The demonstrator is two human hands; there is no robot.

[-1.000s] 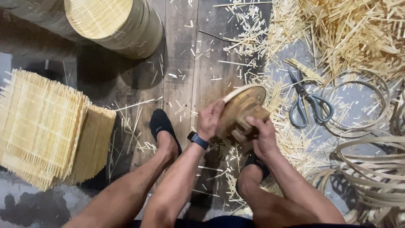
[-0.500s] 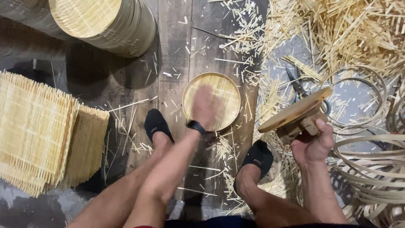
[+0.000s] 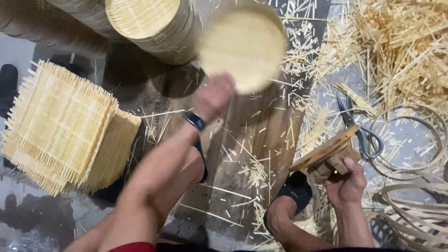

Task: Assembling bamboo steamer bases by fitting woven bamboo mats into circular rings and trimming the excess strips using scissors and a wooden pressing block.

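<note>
Your left hand point(image 3: 213, 97) grips a finished round tray point(image 3: 242, 46), blurred, held out beside the stack of trays point(image 3: 149, 23). Your right hand point(image 3: 346, 184) closes on the wooden mould point(image 3: 326, 156). Square mats point(image 3: 56, 123) on the floor point(image 3: 252, 140) look untouched.

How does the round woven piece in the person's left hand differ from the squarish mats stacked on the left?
The round woven piece is a trimmed disc; the squarish mats have splint ends sticking out all round. The disc is single, held up by the left hand and blurred; the mats lie stacked on the floor. Both are pale woven bamboo.
</note>
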